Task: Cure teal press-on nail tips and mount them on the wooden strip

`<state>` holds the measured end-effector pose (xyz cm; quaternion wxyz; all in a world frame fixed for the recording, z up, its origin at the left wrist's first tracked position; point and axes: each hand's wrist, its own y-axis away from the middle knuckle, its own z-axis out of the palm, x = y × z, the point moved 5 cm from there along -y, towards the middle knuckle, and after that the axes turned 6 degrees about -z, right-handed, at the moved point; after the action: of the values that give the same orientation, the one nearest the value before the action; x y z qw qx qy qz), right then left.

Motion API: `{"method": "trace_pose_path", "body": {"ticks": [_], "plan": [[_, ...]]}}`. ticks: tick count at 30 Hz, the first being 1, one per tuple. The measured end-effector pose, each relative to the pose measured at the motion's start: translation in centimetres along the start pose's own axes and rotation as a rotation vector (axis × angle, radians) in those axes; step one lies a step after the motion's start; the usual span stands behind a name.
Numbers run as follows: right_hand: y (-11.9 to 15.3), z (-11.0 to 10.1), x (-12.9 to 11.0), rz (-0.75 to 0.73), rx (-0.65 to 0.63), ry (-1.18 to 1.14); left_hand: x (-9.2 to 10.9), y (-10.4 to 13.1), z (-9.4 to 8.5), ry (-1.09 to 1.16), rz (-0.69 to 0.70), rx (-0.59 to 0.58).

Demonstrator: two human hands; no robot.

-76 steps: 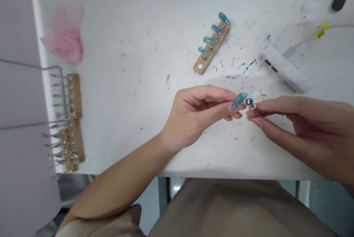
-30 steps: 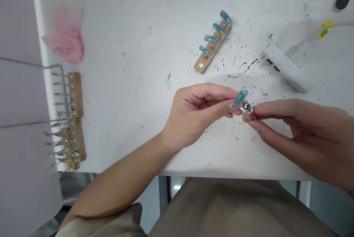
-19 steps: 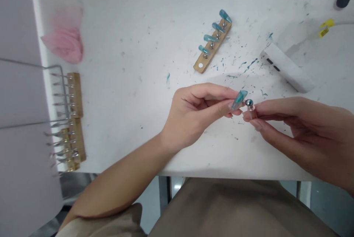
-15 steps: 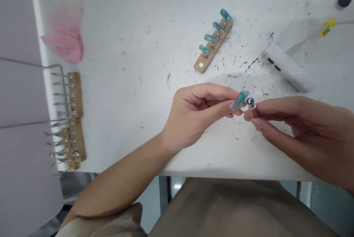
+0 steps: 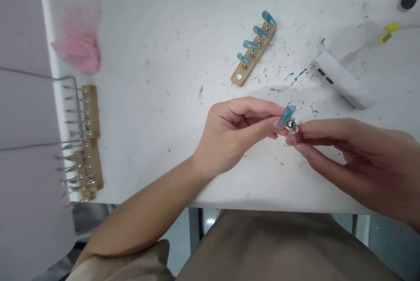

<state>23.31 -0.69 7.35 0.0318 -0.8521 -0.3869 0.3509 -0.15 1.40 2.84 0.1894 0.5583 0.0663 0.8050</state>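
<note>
Between the thumb and fingers of my left hand is a glossy teal false nail, tilted with its tip up and to the right. My right hand pinches a small clear stand with a round silver top, right beside the nail's lower end. Whether the two touch is hard to tell. Beyond my hands lies a wooden strip that carries several teal nails on silver posts.
A white device lies beyond my right hand, near a cable with a yellow tag. Teal flecks mark the white table. At the left are a pink cloth and wooden racks of nail pieces.
My right hand has moved slightly left, bringing the silver-topped stand closer to the nail and tilting it. My left hand has barely moved and still holds the nail.
</note>
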Motion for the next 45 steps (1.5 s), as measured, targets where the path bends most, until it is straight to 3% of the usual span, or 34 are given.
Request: {"method": "trace_pose_path", "body": {"ticks": [7, 12, 18, 21, 26, 38, 45], "plan": [[0.1, -0.1, 0.3, 0.053, -0.005, 0.048, 0.0, 0.2, -0.3, 0.017, -0.016, 0.006], [2.6, 0.2, 1.7, 0.289, -0.009, -0.115, 0.0, 0.1, -0.1, 0.041, -0.012, -0.022], [4.5, 0.6, 1.5, 0.323, 0.004, -0.135, -0.1, 0.2, -0.2, 0.003, -0.012, -0.003], [3.1, 0.5, 0.9, 0.284, -0.004, -0.101, -0.1, 0.2, -0.2, 0.009, -0.011, -0.017], [0.0, 0.0, -0.3, 0.026, 0.01, 0.044, 0.0, 0.1, -0.1, 0.02, -0.006, -0.018], [0.0, 0.4, -0.3, 0.03, 0.059, 0.035, 0.0, 0.1, -0.1, -0.011, -0.014, -0.011], [-0.6, 0.4, -0.8, -0.021, 0.008, 0.007, 0.1, 0.2, 0.0, 0.006, 0.0, -0.018]]}}
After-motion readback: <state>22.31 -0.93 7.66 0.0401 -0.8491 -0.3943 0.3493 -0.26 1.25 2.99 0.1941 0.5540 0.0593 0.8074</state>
